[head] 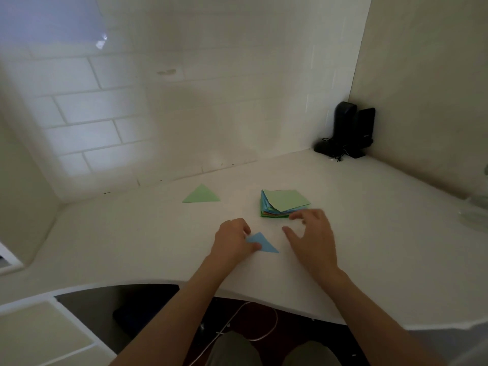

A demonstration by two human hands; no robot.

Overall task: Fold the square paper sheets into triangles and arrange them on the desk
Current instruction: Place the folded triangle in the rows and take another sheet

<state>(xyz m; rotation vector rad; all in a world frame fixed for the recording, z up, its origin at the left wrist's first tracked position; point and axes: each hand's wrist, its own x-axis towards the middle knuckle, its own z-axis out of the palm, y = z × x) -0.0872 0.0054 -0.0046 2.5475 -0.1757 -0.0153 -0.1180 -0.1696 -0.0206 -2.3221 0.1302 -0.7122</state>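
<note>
**Blue triangle held at the desk's front, paper stack beside the right hand**

A blue paper triangle [262, 244] is seen lying flat on the white desk [369, 233], close to the front edge and between the two hands. Its left corner is pinched by the left hand [233, 240], whose fingers [247, 229] are curled over the paper with the thumb laid against the near edge. The rest of the triangle is left uncovered, its long point directed to the right and toward the person.

The right hand [311, 236] is held just to the right of the triangle, apart from it. Its fingers are spread and relaxed, and nothing is grasped; the fingertips are placed at the near edge of a stack of square paper sheets [285, 203]. Whether the stack is actually touched cannot be told. The stack is topped by a pale green sheet, and blue, orange and green edges are shown fanned along its left and near sides.

A green paper triangle [201, 195] is laid flat farther back on the desk, well to the left of the stack and behind the left hand, with its apex pointed toward the tiled wall [105, 107].

In the far right corner of the desk, two black upright devices [351, 128] are stood against the wall, with a cable trailing at their base.
</note>
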